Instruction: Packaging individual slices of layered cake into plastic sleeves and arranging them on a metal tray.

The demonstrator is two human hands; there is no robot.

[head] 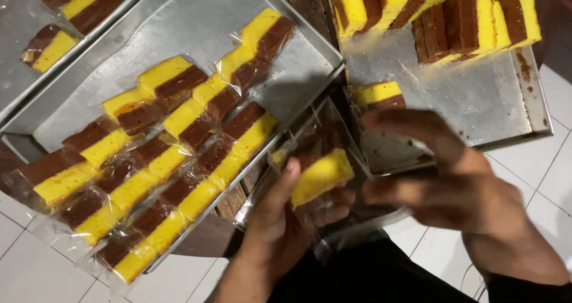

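My left hand [280, 225] grips a slice of yellow and brown layered cake [319, 175] sitting in a clear plastic bag [310, 133], thumb pressed on the bag's front. My right hand [441, 178] hovers just right of the bag, fingers curled and blurred, touching its edge. One unwrapped cake slice [378, 94] lies on the right metal tray [476, 100] just beyond my right fingers.
A left metal tray [179, 23] holds several bagged cake slices [173, 154] in rows. Unwrapped slices [435, 11] are stacked at the back of the right tray. Another tray [18, 70] with bagged slices lies at far left. White floor tiles [36, 273] show below.
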